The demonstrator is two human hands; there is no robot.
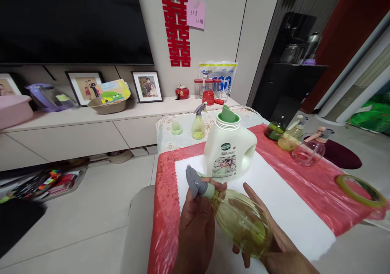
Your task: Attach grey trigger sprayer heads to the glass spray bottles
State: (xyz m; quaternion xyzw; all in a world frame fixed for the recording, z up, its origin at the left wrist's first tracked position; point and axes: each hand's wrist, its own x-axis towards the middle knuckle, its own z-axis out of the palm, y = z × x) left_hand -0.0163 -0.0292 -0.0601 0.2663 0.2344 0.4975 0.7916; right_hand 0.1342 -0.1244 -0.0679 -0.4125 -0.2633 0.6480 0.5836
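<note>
I hold a yellow-green see-through spray bottle (243, 221) tilted on its side over the white sheet (292, 209). My left hand (195, 225) grips its grey trigger head (196, 184) and neck. My right hand (274, 241) cradles the round body from below. Just beyond stands a white detergent jug (228, 152) with its green spout uncovered. Its green cap (176, 128) lies farther back on the left.
A small upright spray bottle (198, 126) stands behind the jug. Three more spray bottles (292, 138) lie at the right on the red cloth (307, 184). A tape roll (359, 190) sits near the right edge. A low cabinet (91, 128) with photo frames runs along the wall.
</note>
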